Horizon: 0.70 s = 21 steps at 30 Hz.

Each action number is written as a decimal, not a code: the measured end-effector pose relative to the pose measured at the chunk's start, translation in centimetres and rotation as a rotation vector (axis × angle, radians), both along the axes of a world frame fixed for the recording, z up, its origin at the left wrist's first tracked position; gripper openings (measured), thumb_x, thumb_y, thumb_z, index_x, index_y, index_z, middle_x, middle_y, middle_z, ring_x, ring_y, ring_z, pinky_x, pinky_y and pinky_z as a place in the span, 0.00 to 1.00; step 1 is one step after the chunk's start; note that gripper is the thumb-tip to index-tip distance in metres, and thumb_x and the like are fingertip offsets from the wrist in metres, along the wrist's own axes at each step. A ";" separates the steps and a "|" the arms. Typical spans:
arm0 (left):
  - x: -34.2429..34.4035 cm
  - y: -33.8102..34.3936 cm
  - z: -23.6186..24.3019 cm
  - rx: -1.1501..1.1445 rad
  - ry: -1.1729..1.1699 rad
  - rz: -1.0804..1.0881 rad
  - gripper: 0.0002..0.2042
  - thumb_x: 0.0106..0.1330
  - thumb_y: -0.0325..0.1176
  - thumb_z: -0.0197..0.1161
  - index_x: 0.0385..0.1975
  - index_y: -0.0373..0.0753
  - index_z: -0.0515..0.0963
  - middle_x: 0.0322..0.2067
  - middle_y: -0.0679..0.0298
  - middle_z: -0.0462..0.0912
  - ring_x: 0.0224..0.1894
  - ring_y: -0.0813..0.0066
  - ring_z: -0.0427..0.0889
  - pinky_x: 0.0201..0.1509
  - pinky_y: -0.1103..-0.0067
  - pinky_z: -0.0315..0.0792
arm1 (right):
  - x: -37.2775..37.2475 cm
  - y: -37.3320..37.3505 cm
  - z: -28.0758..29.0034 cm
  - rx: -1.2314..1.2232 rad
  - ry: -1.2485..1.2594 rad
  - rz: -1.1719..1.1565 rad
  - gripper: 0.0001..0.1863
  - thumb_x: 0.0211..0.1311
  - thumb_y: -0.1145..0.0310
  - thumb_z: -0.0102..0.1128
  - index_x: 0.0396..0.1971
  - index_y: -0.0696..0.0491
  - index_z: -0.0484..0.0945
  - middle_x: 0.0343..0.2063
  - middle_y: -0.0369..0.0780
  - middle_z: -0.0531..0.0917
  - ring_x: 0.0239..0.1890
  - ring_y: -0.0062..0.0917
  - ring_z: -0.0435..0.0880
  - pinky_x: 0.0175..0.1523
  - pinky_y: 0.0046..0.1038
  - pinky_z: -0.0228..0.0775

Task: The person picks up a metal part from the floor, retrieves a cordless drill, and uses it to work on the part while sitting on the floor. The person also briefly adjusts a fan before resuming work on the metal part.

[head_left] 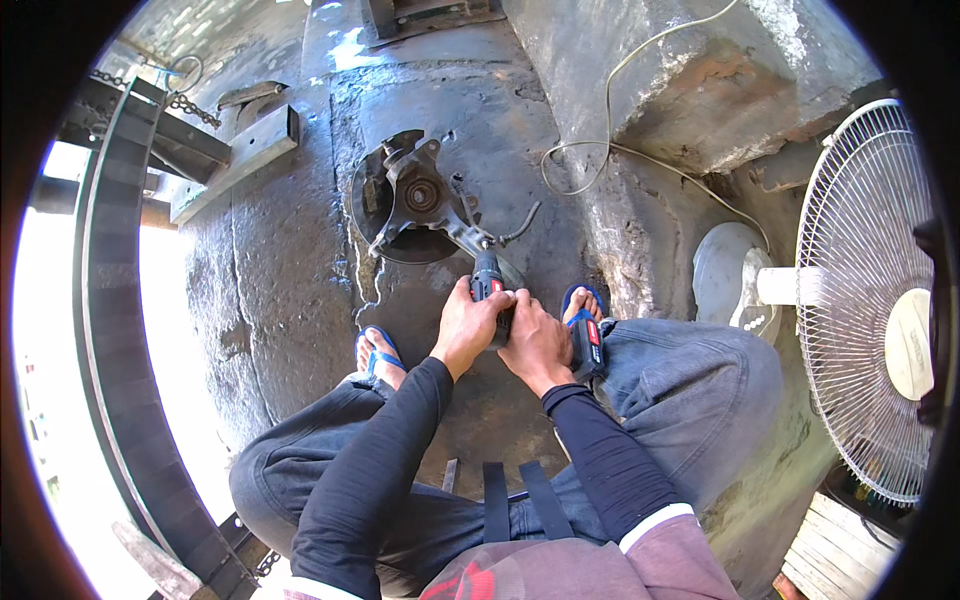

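Note:
Between my feet I hold a black and red cordless drill (486, 264), its nose pointing away from me. My left hand (466, 326) is wrapped round the drill's body from the left. On the right side, my right hand (538, 342) grips it toward the handle, and the battery pack (590, 345) sticks out beside that wrist. The drill's tip meets the lower arm of a greasy metal steering knuckle (418, 196), which lies on the ground with a dark round dust shield (372, 200) behind it. Whether a bit sits in the bolt there is too small to tell.
A white pedestal fan (868, 300) stands at the right, close to my knee. A pale cable (610, 100) loops over the concrete ledge (700, 75). Steel beams (128, 330) and a chain (195, 108) run along the left. A short hose (524, 224) lies by the knuckle.

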State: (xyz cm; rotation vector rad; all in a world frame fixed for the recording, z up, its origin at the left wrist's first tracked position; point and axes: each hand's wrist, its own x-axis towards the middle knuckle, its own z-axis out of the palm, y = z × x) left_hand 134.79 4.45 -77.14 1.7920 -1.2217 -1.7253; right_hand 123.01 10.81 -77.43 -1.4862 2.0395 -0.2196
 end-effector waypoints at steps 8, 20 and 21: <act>0.3 -0.1 0.7 0.037 0.053 -0.032 0.36 0.56 0.42 0.73 0.59 0.21 0.70 0.44 0.45 0.84 0.44 0.60 0.84 0.50 0.70 0.77 | 0.2 0.0 -0.6 -0.008 0.014 -0.011 0.26 0.54 0.67 0.71 0.50 0.53 0.69 0.43 0.51 0.84 0.45 0.52 0.86 0.48 0.51 0.78; 0.0 0.2 0.5 0.026 0.030 -0.009 0.32 0.56 0.42 0.72 0.54 0.23 0.73 0.40 0.47 0.84 0.41 0.61 0.84 0.47 0.69 0.77 | 0.0 0.2 0.0 -0.003 0.002 -0.013 0.25 0.53 0.70 0.71 0.49 0.54 0.69 0.43 0.51 0.84 0.45 0.51 0.86 0.48 0.50 0.78; 0.0 0.1 0.5 0.024 0.032 -0.014 0.32 0.56 0.42 0.72 0.54 0.23 0.73 0.40 0.48 0.84 0.41 0.61 0.84 0.46 0.69 0.77 | 0.0 0.2 -0.1 0.006 0.008 -0.023 0.26 0.52 0.70 0.71 0.50 0.54 0.69 0.44 0.51 0.84 0.45 0.52 0.86 0.48 0.50 0.78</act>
